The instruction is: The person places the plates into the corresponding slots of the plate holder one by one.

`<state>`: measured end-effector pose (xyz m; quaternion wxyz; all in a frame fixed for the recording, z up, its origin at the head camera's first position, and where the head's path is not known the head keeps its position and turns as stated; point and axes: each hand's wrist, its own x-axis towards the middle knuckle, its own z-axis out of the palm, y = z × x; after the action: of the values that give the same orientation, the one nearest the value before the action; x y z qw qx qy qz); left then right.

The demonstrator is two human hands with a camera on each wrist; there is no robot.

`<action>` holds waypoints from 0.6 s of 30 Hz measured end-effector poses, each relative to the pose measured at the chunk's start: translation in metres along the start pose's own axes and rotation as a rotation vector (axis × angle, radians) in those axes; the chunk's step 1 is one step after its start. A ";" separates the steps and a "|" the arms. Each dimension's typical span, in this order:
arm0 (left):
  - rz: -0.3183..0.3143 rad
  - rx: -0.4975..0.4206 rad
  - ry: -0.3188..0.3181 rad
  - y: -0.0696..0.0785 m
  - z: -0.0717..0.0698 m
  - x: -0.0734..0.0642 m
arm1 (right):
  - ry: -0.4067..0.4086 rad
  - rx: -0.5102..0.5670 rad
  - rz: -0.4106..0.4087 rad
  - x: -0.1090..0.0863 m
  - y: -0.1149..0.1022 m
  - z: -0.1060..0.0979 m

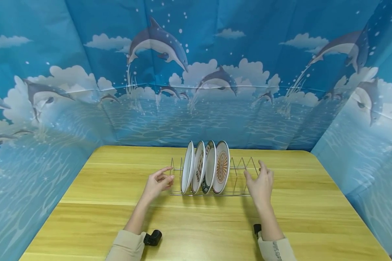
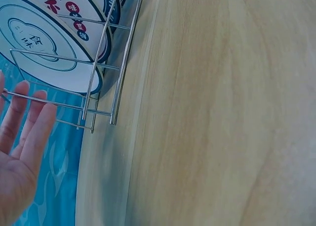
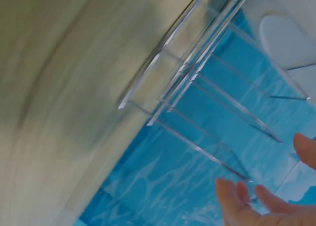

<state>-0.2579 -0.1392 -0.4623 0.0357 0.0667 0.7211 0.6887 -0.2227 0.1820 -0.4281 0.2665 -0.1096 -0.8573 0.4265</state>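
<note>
A wire dish rack [image 1: 235, 195] stands near the table's far edge. Several white plates with printed designs stand upright in it, including one with an orange sunburst [image 1: 221, 167] and, leftmost, a plain-sided plate [image 1: 187, 168] whose blue emblem [image 2: 34, 38] shows in the left wrist view. My left hand [image 1: 158, 184] is at the rack's left end, its loosely extended fingers [image 2: 37, 120] close to the end wire; contact is unclear. At the right end, my right hand [image 1: 262, 183] has thumb and fingers spread apart, with fingertips [image 3: 227, 194] near an end wire loop.
The yellow wood-grain table [image 1: 196, 224] extends toward me and to both sides of the rack. Behind it hangs a blue curtain [image 1: 196, 119] printed with dolphins. Black wrist cameras [image 1: 152, 237] sit by both beige sleeves [image 1: 127, 244].
</note>
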 end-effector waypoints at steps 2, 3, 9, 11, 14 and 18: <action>0.001 0.000 0.001 -0.001 0.001 0.000 | -0.050 -0.069 0.050 0.002 0.004 -0.002; 0.007 0.002 0.004 -0.001 0.001 0.000 | -0.059 -0.083 0.055 0.003 0.005 -0.002; 0.032 -0.004 0.035 -0.002 0.010 -0.007 | -0.122 -0.132 0.005 0.026 0.012 0.002; 0.041 -0.027 0.041 -0.002 0.017 -0.012 | -0.160 -0.124 -0.024 0.039 0.016 0.005; 0.054 -0.050 0.050 -0.003 0.031 -0.021 | -0.206 -0.088 -0.068 0.061 0.025 0.013; 0.066 -0.055 0.089 -0.003 0.052 -0.031 | -0.280 -0.083 -0.129 0.086 0.034 0.023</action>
<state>-0.2198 -0.0921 -0.4693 -0.0173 0.0589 0.7004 0.7112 -0.3088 0.2230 -0.4353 0.1666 -0.0045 -0.9082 0.3839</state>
